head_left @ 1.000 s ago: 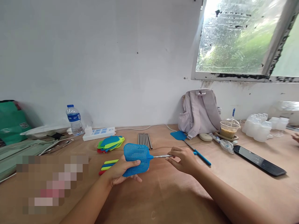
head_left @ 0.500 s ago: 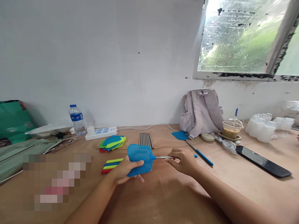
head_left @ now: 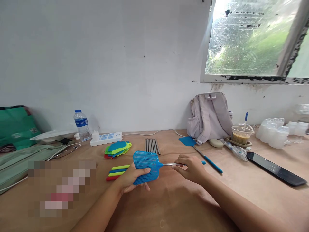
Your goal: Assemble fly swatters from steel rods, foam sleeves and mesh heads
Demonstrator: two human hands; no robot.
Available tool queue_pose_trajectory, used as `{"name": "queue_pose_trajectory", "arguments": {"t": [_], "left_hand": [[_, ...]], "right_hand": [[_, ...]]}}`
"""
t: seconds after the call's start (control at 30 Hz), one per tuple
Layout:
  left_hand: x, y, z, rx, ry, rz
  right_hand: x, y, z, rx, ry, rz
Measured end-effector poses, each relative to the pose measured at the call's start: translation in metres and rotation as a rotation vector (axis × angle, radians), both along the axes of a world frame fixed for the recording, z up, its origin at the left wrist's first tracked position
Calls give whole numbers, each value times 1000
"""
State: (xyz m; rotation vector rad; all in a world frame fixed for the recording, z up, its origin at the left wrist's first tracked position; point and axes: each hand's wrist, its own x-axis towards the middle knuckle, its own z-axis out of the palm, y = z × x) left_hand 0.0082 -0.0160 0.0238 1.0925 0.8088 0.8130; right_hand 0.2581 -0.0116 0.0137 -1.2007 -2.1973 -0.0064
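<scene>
My left hand [head_left: 135, 178] grips the perforated blue head of a fly swatter [head_left: 146, 161], thumb on top and fingers beneath. My right hand [head_left: 190, 167] is closed around the swatter's metal rod, and the blue handle end sticks out past it. Behind the left hand lie several coloured handles [head_left: 118, 174] in yellow-green, blue and red. A pile of loose swatter heads [head_left: 118, 148] rests farther back. Several metal rods [head_left: 151, 146] lie side by side beyond the held head. Another blue fly swatter [head_left: 212, 163] lies to the right, behind my right hand.
At the back stand a water bottle [head_left: 82, 125], a white power strip [head_left: 106, 138] and a pale backpack [head_left: 209, 117]. On the right are a drink cup [head_left: 241, 134], white plastic bottles [head_left: 274, 133] and a black flat object [head_left: 276, 169]. A green bag [head_left: 18, 125] is at far left.
The whole view has shifted slightly, with everything sitting a little farther right. Both hands keep the same hold on the blue fly swatter.
</scene>
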Motion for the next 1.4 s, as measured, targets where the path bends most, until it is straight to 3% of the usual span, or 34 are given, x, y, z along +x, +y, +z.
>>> {"name": "queue_pose_trajectory", "arguments": {"t": [0.33, 0.63, 0.77, 0.93, 1.03, 1.17, 1.3, 1.4], "left_hand": [[-3, 1, 0, 45, -72, -58], [-4, 3, -6, 45, -72, 25], [-4, 5, -10, 7, -214, 51], [-12, 12, -1, 13, -525, 130], [-21, 19, 3, 107, -634, 285], [-29, 27, -2, 241, -635, 468], [-28, 29, -7, 274, -607, 571], [-26, 30, -7, 272, -604, 615]], "right_hand": [[-3, -1, -2, 19, 21, 29], [0, 2, 1, 45, -44, 48], [13, 6, 6, 19, -76, 159], [33, 16, 6, 2, 13, 219], [48, 28, 3, 64, 97, 101], [75, 46, -4, 129, 195, -197], [104, 62, -17, 46, 168, -471], [120, 69, -28, -49, 106, -583]]}}
